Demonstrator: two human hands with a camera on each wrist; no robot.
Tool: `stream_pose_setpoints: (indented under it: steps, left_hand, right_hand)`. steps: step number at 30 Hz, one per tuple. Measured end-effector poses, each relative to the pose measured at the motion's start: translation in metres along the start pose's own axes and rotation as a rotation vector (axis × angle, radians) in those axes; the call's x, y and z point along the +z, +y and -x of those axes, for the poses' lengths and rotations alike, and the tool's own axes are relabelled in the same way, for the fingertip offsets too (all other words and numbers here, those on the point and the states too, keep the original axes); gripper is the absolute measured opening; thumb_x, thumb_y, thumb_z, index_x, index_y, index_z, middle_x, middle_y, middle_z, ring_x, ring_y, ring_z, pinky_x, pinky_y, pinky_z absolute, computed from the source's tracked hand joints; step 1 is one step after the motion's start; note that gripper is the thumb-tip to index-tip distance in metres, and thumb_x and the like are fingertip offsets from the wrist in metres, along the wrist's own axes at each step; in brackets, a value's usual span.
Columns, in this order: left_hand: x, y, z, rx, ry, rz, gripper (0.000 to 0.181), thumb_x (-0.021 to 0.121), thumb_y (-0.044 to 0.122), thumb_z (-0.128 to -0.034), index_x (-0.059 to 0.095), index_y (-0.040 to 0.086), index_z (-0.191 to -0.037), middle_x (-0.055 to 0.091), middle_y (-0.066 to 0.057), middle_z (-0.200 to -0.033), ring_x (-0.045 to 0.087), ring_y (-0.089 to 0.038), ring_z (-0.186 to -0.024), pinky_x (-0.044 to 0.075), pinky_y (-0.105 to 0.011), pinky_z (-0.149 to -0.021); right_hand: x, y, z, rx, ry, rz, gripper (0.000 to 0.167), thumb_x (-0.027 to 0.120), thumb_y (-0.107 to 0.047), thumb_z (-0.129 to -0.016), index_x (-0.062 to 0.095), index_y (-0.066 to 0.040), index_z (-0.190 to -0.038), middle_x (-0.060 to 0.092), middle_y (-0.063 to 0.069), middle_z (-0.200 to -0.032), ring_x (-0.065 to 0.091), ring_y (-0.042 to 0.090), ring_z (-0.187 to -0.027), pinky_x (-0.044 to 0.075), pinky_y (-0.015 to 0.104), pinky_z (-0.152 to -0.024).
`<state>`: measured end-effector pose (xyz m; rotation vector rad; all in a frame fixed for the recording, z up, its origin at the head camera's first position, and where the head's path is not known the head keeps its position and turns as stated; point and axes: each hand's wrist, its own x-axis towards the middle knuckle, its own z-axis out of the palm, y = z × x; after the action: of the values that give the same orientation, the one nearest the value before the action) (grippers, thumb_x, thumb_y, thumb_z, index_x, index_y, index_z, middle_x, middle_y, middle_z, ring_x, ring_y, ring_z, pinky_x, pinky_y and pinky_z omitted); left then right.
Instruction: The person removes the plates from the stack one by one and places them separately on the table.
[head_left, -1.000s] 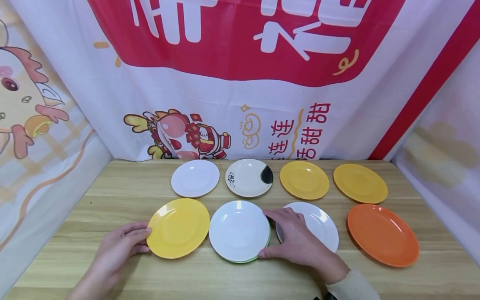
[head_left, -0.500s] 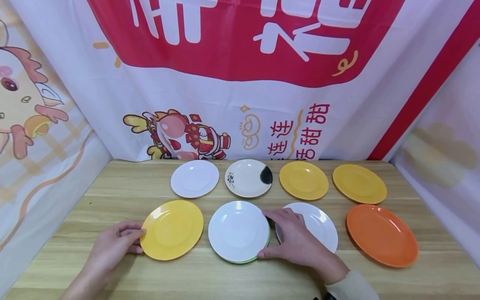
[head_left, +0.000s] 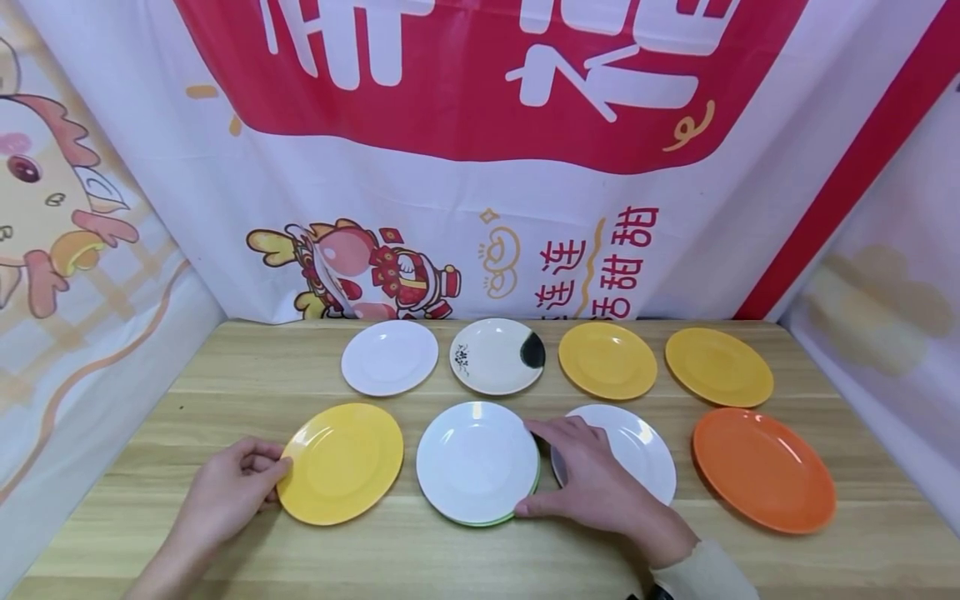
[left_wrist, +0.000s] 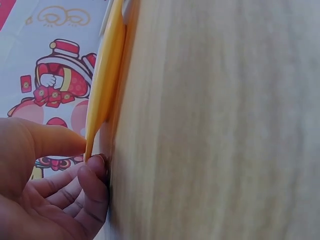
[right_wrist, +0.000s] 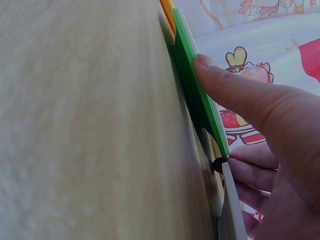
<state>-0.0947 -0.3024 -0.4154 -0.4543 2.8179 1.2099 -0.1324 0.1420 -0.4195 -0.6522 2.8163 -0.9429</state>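
Note:
My left hand (head_left: 228, 492) pinches the left rim of a yellow plate (head_left: 341, 464) between thumb and fingers. From the left wrist view, that yellow plate (left_wrist: 106, 75) appears edge-on, its rim between thumb and fingertips, low over the wood. To its right, a plate with a white face and green underside (head_left: 477, 462) lies in the front row. My right hand (head_left: 592, 483) grips this plate's right edge, thumb at the near side and fingers at the far side. The green side (right_wrist: 197, 85) shows in the right wrist view. Under the right hand, a second white plate (head_left: 637, 450) is partly hidden.
An orange plate (head_left: 763, 469) lies at front right. Along the back stand a white plate (head_left: 390, 358), a patterned plate (head_left: 495, 357) and two yellow plates, one (head_left: 607, 361) beside the other (head_left: 718, 367). A printed cloth (head_left: 450, 192) hangs behind the wooden table (head_left: 225, 375).
The left hand has drawn the yellow plate left and slightly nearer, widening the gap to the white-and-green plate. My right hand and the other plates look unmoved.

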Motion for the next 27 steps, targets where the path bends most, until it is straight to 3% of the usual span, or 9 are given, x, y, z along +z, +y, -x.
stream_pose_setpoints:
  steps: [7, 20, 27]
  left_hand:
    - [-0.0024, 0.0013, -0.0033, -0.002, 0.005, -0.035, 0.038, 0.072, 0.023, -0.1027, 0.066, -0.007, -0.127, 0.073, -0.004, -0.096, 0.060, -0.004, -0.075, 0.052, -0.019, -0.064]
    - [-0.0041, -0.0007, -0.0033, -0.032, 0.011, -0.030, 0.038, 0.072, 0.029, -0.1024, 0.069, -0.002, -0.124, 0.070, -0.001, -0.095, 0.059, -0.004, -0.075, 0.052, -0.019, -0.064]
    - [-0.0095, -0.0027, -0.0050, -0.081, 0.037, 0.002, 0.051, 0.068, 0.045, -0.1050, 0.068, -0.002, -0.126, 0.074, -0.004, -0.100, 0.064, -0.009, -0.079, 0.055, -0.022, -0.064]
  right_hand:
    - [0.0000, 0.0004, -0.0001, -0.005, 0.004, -0.004, 0.102, 0.099, -0.058, -0.066, 0.060, -0.018, -0.152, 0.068, 0.002, -0.144, 0.053, 0.022, -0.137, 0.037, 0.052, -0.114]
    - [-0.0010, -0.0003, -0.0004, 0.004, -0.007, -0.011, 0.103, 0.098, -0.061, -0.067, 0.059, -0.019, -0.153, 0.067, 0.002, -0.145, 0.052, 0.022, -0.138, 0.036, 0.053, -0.115]
    - [0.0000, 0.0011, -0.0003, -0.011, 0.005, 0.001, 0.103, 0.098, -0.060, -0.067, 0.060, -0.019, -0.153, 0.068, 0.001, -0.143, 0.053, 0.022, -0.137, 0.037, 0.052, -0.114]
